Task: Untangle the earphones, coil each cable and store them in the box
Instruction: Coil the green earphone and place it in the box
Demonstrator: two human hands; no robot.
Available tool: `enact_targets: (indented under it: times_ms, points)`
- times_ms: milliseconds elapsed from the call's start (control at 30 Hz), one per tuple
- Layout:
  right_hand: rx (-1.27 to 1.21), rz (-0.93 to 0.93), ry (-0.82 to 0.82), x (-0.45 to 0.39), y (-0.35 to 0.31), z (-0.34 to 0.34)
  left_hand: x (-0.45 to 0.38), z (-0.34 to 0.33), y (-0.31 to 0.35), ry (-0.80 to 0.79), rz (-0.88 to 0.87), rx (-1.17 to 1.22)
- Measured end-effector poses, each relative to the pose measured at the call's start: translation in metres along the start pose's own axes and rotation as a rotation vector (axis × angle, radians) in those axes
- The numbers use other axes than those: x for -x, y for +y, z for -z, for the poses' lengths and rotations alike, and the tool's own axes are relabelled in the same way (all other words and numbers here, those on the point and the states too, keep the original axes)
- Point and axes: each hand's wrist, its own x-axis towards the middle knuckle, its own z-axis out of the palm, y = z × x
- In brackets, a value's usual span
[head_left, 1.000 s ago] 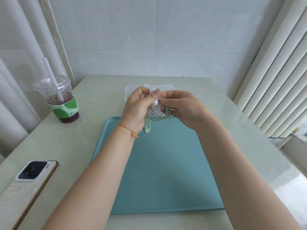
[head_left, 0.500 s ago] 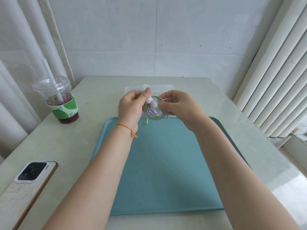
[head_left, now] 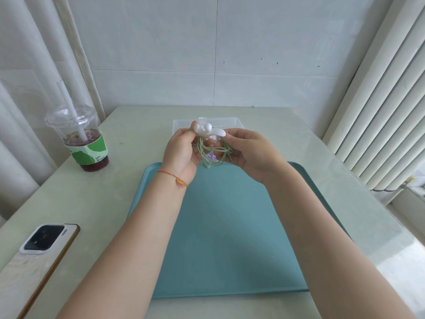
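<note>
Both hands hold one set of earphones above the far edge of the teal tray (head_left: pixel 220 226). Its pale green cable (head_left: pixel 215 153) hangs in a small round coil between my palms. The white earbuds (head_left: pixel 208 131) stick up at the top of the coil, pinched between my left hand (head_left: pixel 181 150) and my right hand (head_left: pixel 250 153). The clear plastic box (head_left: pixel 232 122) stands on the table just behind my hands, its inside mostly hidden by them. Something small and purple shows through the coil; I cannot tell what it is.
An iced drink cup with a straw (head_left: pixel 80 139) stands at the left of the table. A phone (head_left: pixel 39 254) lies face down near the front left edge. A tiled wall closes the back, vertical blinds (head_left: pixel 379 107) the right.
The coil has been turned and lifted slightly, so the white earbuds now stand at the top between my fingertips. Both hands keep their grip in the same place.
</note>
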Motion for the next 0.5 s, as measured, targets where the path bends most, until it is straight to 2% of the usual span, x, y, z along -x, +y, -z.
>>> enact_targets:
  times_ms: [100, 267, 400, 500]
  points:
    - [-0.012, 0.036, 0.039, 0.000, 0.001, -0.003, -0.001, 0.001, 0.000, 0.045, 0.002, 0.004]
    - [0.114, 0.106, 0.165, -0.002, 0.003, -0.009, 0.000, 0.001, -0.001, 0.062, -0.001, 0.015]
    - [0.172, 0.091, 0.154, -0.002, 0.001, -0.006, 0.003, 0.001, -0.002, 0.046, 0.001, -0.051]
    - [0.340, 0.030, 0.117, 0.000, -0.003, 0.002, 0.007, 0.002, 0.001, 0.025, 0.005, -0.057]
